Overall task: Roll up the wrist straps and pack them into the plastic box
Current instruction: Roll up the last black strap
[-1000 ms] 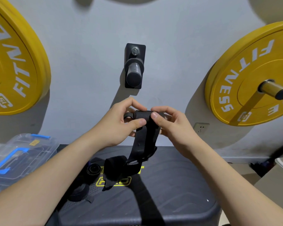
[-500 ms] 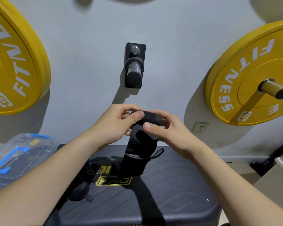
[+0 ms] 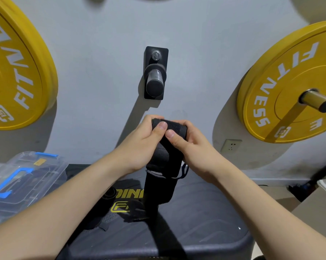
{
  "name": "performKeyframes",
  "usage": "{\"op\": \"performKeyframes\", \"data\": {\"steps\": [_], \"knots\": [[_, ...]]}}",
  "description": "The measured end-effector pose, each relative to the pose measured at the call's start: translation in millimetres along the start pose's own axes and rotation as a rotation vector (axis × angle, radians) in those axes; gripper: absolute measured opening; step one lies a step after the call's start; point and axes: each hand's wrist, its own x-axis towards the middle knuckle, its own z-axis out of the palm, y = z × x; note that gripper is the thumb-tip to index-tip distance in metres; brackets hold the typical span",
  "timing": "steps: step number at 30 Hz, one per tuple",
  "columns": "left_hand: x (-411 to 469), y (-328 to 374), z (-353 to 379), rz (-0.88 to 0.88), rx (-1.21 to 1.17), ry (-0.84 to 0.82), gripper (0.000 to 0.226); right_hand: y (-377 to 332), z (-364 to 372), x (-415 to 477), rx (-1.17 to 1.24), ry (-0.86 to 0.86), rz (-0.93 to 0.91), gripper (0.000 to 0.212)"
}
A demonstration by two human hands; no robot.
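Strap: black fabric wrist strap, top end rolled; we see its loose tail hanging toward 6 o'clock over the dark padded bench.
Left: our left hand grasps the roll from 9 o'clock, thumb on top.
Right: our right hand grasps it from 3 o'clock, thumbs nearly touching.
Box: clear plastic box with blue handle, at 8 o'clock of the hands, well apart from the strap.
Bench: small black fabric roll at 7 o'clock.

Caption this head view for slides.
Left hand and right hand grip a part-rolled wrist strap over the bench, plastic box beside.
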Motion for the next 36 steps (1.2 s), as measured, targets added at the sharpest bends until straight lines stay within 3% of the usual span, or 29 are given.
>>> {"op": "performKeyframes", "data": {"steps": [5, 7, 10, 12, 15, 17, 20, 24, 27, 29, 33, 36], "knots": [[-6.1, -2.9, -3.4, 0.008, 0.089, -0.045, 0.048, 5.2, 0.3, 0.3, 0.059, -0.095, 0.111, 0.039], [-5.3, -5.1, -4.7, 0.032, 0.236, -0.054, 0.037, 7.0, -3.3, -2.3, -0.179, -0.124, 0.118, 0.033], [-1.2, -7.4, -7.8, 0.068, 0.366, -0.111, 0.023, 8.4, -10.5, -5.9, -0.533, -0.134, -0.025, 0.024], [0.9, -4.5, -8.5, 0.058, 0.295, -0.110, 0.034, 5.6, -15.7, -5.4, -0.632, -0.104, -0.154, 0.026], [5.5, -0.3, -10.9, -0.006, 0.162, -0.098, 0.068, 2.3, -16.6, -3.9, -0.685, -0.018, -0.278, 0.034], [9.2, -2.5, -12.4, -0.044, 0.077, -0.111, 0.072, 1.8, -13.0, -4.5, -0.609, 0.027, -0.235, 0.034], [10.2, -5.4, -11.9, -0.032, -0.033, -0.055, 0.056, 0.8, -10.0, -3.1, -0.309, -0.001, -0.070, 0.032], [9.6, -5.4, -12.0, -0.035, -0.127, 0.033, 0.029, 0.2, -11.4, -3.9, -0.234, -0.050, -0.037, 0.035], [10.4, -4.4, -14.9, -0.070, -0.186, 0.090, 0.041, -3.8, -13.0, -4.3, -0.170, -0.036, -0.031, 0.028], [9.9, -1.9, -15.1, -0.128, -0.217, 0.043, 0.048, -4.8, -14.6, -3.6, -0.127, -0.020, -0.057, 0.025], [6.2, -0.5, -16.7, -0.236, -0.279, -0.213, 0.052, -3.0, -13.7, -4.3, -0.124, -0.040, -0.078, 0.027], [4.1, -3.7, -18.9, -0.230, -0.187, -0.194, 0.048, 1.1, -15.5, -4.4, -0.137, -0.069, -0.024, 0.032]]}}
